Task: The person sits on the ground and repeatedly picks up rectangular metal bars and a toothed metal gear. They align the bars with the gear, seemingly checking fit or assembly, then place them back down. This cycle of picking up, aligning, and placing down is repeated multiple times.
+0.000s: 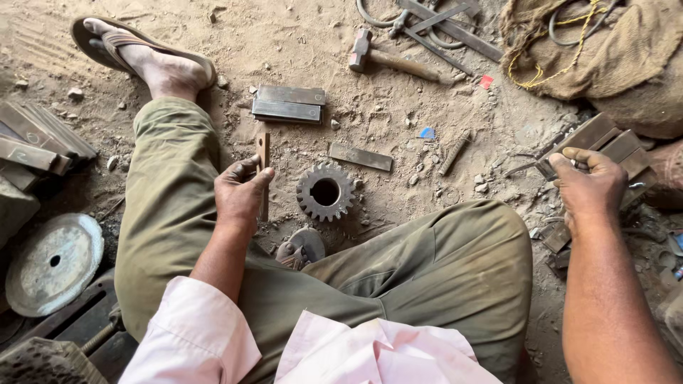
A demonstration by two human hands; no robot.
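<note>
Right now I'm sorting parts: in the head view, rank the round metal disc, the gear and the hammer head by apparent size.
1. Round metal disc, largest, though it lies nearer the camera.
2. Gear.
3. Hammer head, smallest, and farthest away.

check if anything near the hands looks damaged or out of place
Nothing stands out as damaged. The left hand holds a flat metal bar upright beside an intact gear; the right hand grips metal pieces. Tools simply lie scattered on dirt.

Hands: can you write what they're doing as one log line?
left hand: holds flat metal bar upright | right hand: on metal strips | gear: on dirt between them
</note>
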